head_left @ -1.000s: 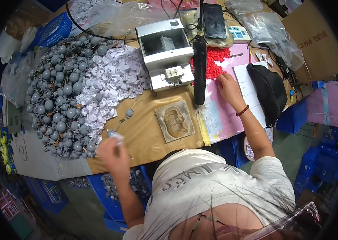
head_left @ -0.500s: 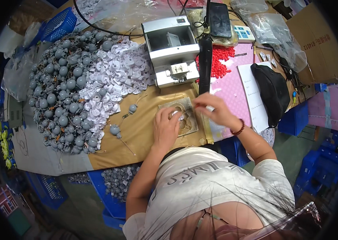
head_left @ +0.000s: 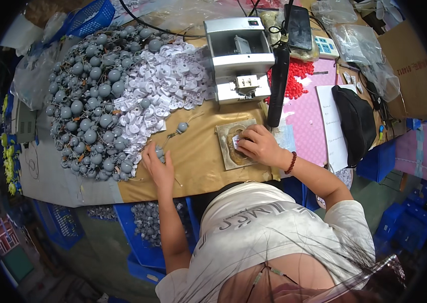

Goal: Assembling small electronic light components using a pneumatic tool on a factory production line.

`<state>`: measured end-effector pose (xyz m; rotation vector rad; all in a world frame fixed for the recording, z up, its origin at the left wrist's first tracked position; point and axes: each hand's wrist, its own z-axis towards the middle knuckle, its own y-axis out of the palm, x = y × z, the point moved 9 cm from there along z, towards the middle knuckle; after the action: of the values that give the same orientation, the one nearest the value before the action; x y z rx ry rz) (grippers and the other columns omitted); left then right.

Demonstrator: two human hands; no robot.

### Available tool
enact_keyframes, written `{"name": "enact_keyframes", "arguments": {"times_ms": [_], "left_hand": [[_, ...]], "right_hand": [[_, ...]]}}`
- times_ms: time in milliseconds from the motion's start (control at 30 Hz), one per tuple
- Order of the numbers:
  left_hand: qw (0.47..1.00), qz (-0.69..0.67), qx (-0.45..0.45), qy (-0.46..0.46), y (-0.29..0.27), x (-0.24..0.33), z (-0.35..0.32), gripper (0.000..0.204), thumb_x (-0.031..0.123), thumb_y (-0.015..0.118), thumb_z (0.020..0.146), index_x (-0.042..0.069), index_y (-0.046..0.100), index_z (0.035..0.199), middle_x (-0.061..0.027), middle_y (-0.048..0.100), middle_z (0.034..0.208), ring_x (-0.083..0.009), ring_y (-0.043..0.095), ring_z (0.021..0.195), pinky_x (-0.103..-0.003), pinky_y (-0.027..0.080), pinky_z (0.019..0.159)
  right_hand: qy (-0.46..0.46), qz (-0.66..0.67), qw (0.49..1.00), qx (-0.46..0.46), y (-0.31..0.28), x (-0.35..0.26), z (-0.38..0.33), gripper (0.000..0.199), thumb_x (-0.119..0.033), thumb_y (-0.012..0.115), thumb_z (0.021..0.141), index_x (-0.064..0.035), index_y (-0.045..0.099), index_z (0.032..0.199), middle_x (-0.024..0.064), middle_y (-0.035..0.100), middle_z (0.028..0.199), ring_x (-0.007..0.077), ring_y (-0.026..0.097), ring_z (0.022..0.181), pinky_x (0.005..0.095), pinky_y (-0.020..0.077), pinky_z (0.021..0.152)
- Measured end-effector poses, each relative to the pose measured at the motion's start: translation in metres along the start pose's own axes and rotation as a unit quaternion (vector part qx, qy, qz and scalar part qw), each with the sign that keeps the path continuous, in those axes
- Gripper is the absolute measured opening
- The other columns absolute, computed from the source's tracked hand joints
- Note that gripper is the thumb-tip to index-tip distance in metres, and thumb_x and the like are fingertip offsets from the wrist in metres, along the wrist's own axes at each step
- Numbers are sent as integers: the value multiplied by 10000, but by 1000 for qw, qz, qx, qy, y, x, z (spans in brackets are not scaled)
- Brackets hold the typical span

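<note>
Grey ball part (head_left: 159, 152) now sits pinched in the left hand (head_left: 158, 166), which has left the metal plate (head_left: 234, 144). Right hand (head_left: 260, 145) stays there, fingers closed on a small piece; white discs (head_left: 165, 86) lie beyond.

My bench (head_left: 203, 161) wears tan-brown cardboard. On it sits a dull grey-brown metal plate (head_left: 226, 149), the landmark here. Left of the plate lies a heap of blue-grey balls (head_left: 87, 106) and, nearer, a drift of white plastic parts (head_left: 168, 86). Above the plate stands a silver-grey machine (head_left: 238, 55); right of that, a scatter of red bits (head_left: 296, 81) on a pink sheet (head_left: 307, 121). Farther right lies a black pouch (head_left: 357, 121). My wrist carries a dark red bead bracelet (head_left: 291, 162), and my shirt (head_left: 274, 237) is white with grey lettering.
</note>
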<state>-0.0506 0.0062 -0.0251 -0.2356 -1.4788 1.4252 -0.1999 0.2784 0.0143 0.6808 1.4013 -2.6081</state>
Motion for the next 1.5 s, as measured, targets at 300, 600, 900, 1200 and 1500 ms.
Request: {"name": "enact_keyframes", "arguments": {"times_ms": [300, 600, 900, 1200, 1500], "left_hand": [[983, -167, -4, 83, -51, 106, -2, 423, -33, 772, 780, 29, 637, 1177, -169, 564, 1203, -330, 573, 1124, -415, 482, 949], [957, -267, -19, 109, -49, 155, -9, 362, -6, 798, 747, 74, 658, 1070, -142, 585, 1139, -321, 560, 1066, -412, 484, 883], [958, -192, -158, 141, 31, 166, -48, 320, 20, 767, 753, 56, 654, 1049, -137, 566, 1091, -345, 532, 1010, -430, 461, 870], [956, -160, -172, 175, 51, 168, -53, 347, 33, 743, 759, 54, 629, 1086, -145, 547, 1086, -358, 518, 1008, -460, 457, 866], [950, -122, -199, 205, 54, 175, -50, 343, 7, 702, 751, 39, 620, 1083, -163, 545, 1092, -375, 516, 1025, -466, 465, 879]], "right_hand": [[49, 157, 986, 38, -35, -12, 47, 447, -170, 790, 812, -43, 607, 1200, 163, 597, 1188, 374, 583, 1087, 449, 482, 940], [324, 573, 730, -183, 25, -1, 25, 283, -107, 618, 1008, -15, 614, 1275, 60, 699, 1022, 109, 649, 909, 258, 518, 781], [115, 155, 979, -71, -15, 12, -2, 259, -37, 729, 849, -88, 724, 1103, 69, 687, 927, 232, 655, 810, 328, 513, 680], [8, -20, 997, -80, -2, -5, 4, 343, -100, 687, 716, -83, 715, 1057, 47, 625, 941, 243, 584, 847, 367, 488, 719], [-27, -85, 988, -125, 3, -14, 9, 180, -197, 617, 773, -56, 653, 881, 75, 557, 887, 253, 571, 877, 373, 479, 712]]}}
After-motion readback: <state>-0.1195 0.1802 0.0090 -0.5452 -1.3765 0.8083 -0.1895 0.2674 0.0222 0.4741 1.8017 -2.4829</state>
